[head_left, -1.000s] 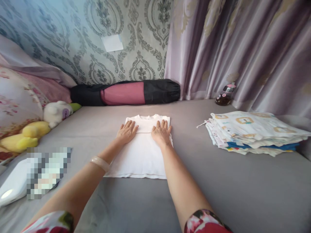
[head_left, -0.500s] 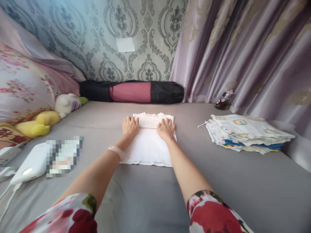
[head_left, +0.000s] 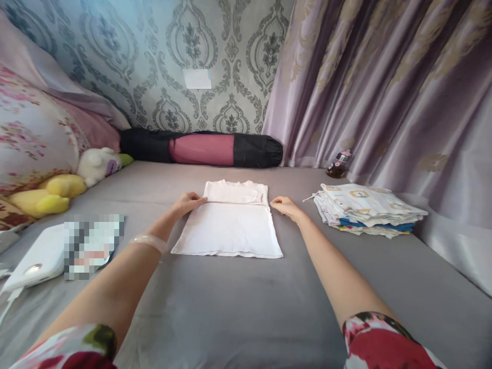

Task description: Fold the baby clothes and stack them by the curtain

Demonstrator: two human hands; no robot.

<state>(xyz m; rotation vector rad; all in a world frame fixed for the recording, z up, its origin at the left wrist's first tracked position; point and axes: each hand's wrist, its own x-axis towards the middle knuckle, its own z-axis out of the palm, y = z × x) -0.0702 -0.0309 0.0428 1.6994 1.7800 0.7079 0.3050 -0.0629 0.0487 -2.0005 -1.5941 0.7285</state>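
A small white long-sleeved shirt (head_left: 226, 230) lies flat on the grey bed sheet, its neckline toward the wall and its sleeves folded across the upper part. At its left edge, my left hand (head_left: 188, 202) has its thumb on the cloth and its fingers closed about the side, level with the sleeve fold. Opposite it, my right hand (head_left: 286, 206) is closed in a pinch right beside the shirt's right edge. Whether cloth is between those right fingertips is too small to make out.
To the right lies a stack of folded clothes (head_left: 369, 207), with a dark bottle (head_left: 338, 164) behind it. A black and pink rolled bag (head_left: 202, 149) runs along the wall. Plush toys (head_left: 96, 166), a white power bank (head_left: 38, 253) and a pixelated item (head_left: 94, 246) are at left.
Both hands have come off the top of the shirt and moved outward to its two sides. The folded sleeves and lower corners now show. The view has shifted slightly.
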